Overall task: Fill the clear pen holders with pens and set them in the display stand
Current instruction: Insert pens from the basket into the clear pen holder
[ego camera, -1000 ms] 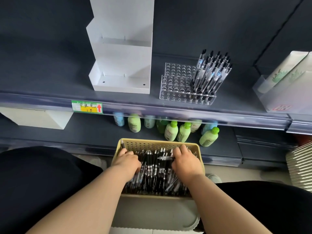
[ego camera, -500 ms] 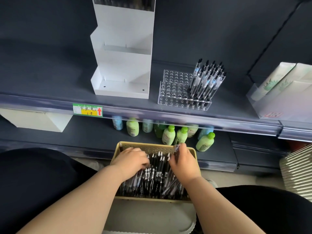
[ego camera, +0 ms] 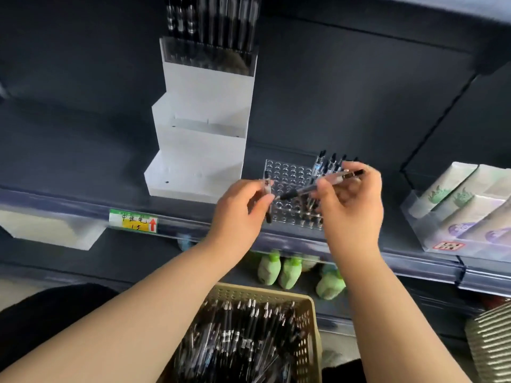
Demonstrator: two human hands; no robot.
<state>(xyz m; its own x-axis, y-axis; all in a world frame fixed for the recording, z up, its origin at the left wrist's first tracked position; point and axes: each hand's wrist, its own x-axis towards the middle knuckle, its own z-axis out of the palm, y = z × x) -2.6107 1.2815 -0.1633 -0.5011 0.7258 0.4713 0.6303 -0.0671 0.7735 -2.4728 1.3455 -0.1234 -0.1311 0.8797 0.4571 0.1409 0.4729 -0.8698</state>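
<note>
left hand point(ego camera: 241, 214) pinches one pen point(ego camera: 267, 189), right hand point(ego camera: 352, 208) grips a second pen point(ego camera: 301, 191); feed tip-down into empty holes of clear holder point(ego camera: 287, 174).

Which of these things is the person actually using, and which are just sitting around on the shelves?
Part of the job: left hand, pinching an upright pen; right hand, holding a slanting pen; clear holder; white display stand; basket of pens.
Just lying about: green bottles; price label; packets on the right.
</note>
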